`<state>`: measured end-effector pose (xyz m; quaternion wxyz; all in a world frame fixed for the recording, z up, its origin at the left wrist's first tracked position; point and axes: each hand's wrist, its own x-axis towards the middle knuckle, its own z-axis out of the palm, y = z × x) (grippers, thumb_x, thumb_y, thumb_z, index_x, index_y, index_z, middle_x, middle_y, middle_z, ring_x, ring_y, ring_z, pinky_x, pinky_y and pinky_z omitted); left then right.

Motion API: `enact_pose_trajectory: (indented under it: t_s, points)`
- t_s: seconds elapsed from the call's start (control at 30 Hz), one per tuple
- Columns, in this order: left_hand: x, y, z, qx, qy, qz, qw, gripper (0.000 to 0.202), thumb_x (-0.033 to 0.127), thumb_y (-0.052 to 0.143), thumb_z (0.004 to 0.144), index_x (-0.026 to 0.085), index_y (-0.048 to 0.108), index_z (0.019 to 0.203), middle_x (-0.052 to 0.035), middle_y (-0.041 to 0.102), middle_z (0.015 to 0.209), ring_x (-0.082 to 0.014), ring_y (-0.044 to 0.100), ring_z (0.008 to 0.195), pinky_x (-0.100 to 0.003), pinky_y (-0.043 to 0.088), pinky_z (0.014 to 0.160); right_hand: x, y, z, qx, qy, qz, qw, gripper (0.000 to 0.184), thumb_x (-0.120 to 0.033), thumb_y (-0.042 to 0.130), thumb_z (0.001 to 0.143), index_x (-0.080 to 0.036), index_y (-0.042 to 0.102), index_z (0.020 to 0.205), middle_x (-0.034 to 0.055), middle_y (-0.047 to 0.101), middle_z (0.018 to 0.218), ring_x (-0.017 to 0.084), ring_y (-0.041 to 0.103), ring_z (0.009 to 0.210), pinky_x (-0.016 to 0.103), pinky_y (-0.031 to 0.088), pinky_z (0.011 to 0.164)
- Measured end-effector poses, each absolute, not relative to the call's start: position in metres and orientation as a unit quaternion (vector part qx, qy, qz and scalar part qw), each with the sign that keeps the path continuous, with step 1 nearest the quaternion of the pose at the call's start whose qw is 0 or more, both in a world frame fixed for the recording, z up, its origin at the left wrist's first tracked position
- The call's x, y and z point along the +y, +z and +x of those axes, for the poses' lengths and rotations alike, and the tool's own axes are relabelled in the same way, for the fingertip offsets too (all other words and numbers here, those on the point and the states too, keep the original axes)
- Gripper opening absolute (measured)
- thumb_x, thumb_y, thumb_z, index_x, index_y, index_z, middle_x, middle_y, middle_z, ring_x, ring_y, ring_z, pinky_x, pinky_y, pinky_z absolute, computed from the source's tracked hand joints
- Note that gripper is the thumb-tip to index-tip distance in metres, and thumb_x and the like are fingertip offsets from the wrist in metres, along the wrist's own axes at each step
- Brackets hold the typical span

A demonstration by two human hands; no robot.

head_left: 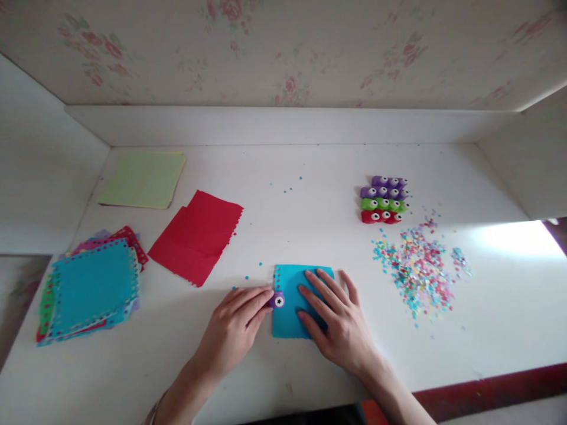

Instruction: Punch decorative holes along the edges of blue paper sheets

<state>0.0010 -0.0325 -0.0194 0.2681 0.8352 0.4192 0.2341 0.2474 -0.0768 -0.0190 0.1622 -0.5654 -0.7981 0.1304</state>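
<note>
A sheet of blue paper (287,321) lies on the white table in front of me, with a row of small punched holes down the upper part of its left edge. My left hand (239,319) pinches a purple craft punch (278,300), whose white top bears a dark star. The punch sits over the paper's left edge, just below the holes. My right hand (336,319) rests flat on the paper with its fingers spread. A few blue cut-out bits (247,277) lie left of the sheet.
Red paper (197,239) lies left of centre, pale green sheets (142,180) behind it. A stack of hole-edged coloured sheets (95,283) is at far left. Several purple, green and red punches (384,200) stand in rows at back right, near a confetti pile (423,268).
</note>
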Motion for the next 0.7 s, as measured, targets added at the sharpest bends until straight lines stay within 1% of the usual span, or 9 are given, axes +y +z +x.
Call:
enact_pose_trajectory:
  t_s: [0.33, 0.43, 0.5, 0.57, 0.63, 0.7]
  points:
    - [-0.034, -0.024, 0.001, 0.422, 0.239, 0.829, 0.280, 0.033, 0.019, 0.059, 0.094, 0.025, 0.059, 0.126, -0.0038, 0.069, 0.119, -0.0184, 0.064, 0.107, -0.034, 0.052, 0.097, -0.077, -0.018, 0.247, -0.806, 0.110, -0.561, 0.155, 0.041, -0.033, 0.059, 0.092, -0.026, 0.058, 0.132, 0.0075, 0.052, 0.144, 0.031, 0.045, 0.134, 0.059, 0.017, 0.116]
    - [-0.034, -0.020, -0.001, 0.437, 0.226, 0.816, 0.304, 0.036, 0.020, 0.061, 0.092, 0.026, 0.058, 0.128, -0.0045, 0.066, 0.123, -0.0196, 0.061, 0.114, -0.034, 0.051, 0.101, -0.077, -0.018, 0.247, -0.808, 0.101, -0.559, 0.155, 0.040, -0.033, 0.058, 0.092, -0.025, 0.058, 0.131, 0.0072, 0.052, 0.144, 0.031, 0.045, 0.134, 0.059, 0.017, 0.116]
    - [-0.032, -0.012, -0.002, 0.454, 0.212, 0.795, 0.341, 0.041, 0.023, 0.065, 0.089, 0.026, 0.056, 0.129, -0.0055, 0.061, 0.128, -0.0202, 0.060, 0.115, -0.032, 0.053, 0.098, -0.078, -0.017, 0.247, -0.810, 0.097, -0.557, 0.154, 0.040, -0.033, 0.058, 0.093, -0.025, 0.058, 0.132, 0.0069, 0.051, 0.145, 0.031, 0.045, 0.135, 0.059, 0.018, 0.116]
    - [-0.028, -0.003, -0.001, 0.466, 0.197, 0.774, 0.381, 0.043, 0.027, 0.069, 0.086, 0.027, 0.057, 0.127, -0.0052, 0.060, 0.128, -0.0187, 0.063, 0.107, -0.029, 0.057, 0.089, -0.078, -0.017, 0.247, -0.810, 0.093, -0.557, 0.156, 0.040, -0.034, 0.057, 0.093, -0.025, 0.057, 0.132, 0.0069, 0.051, 0.146, 0.031, 0.045, 0.135, 0.059, 0.019, 0.115]
    - [-0.022, 0.007, 0.003, 0.475, 0.187, 0.763, 0.398, 0.033, 0.033, 0.068, 0.087, 0.027, 0.061, 0.119, -0.0034, 0.063, 0.119, -0.0169, 0.064, 0.099, -0.027, 0.057, 0.085, -0.079, -0.017, 0.247, -0.810, 0.091, -0.557, 0.159, 0.040, -0.034, 0.057, 0.094, -0.026, 0.057, 0.133, 0.0067, 0.051, 0.145, 0.031, 0.045, 0.134, 0.060, 0.020, 0.115]
    - [-0.016, 0.013, 0.010, 0.484, 0.185, 0.763, 0.387, 0.022, 0.037, 0.061, 0.091, 0.027, 0.065, 0.111, -0.0024, 0.066, 0.110, -0.0171, 0.064, 0.100, -0.029, 0.054, 0.090, -0.079, -0.017, 0.248, -0.809, 0.091, -0.558, 0.160, 0.040, -0.035, 0.056, 0.094, -0.026, 0.056, 0.133, 0.0064, 0.051, 0.145, 0.031, 0.045, 0.134, 0.060, 0.021, 0.114]
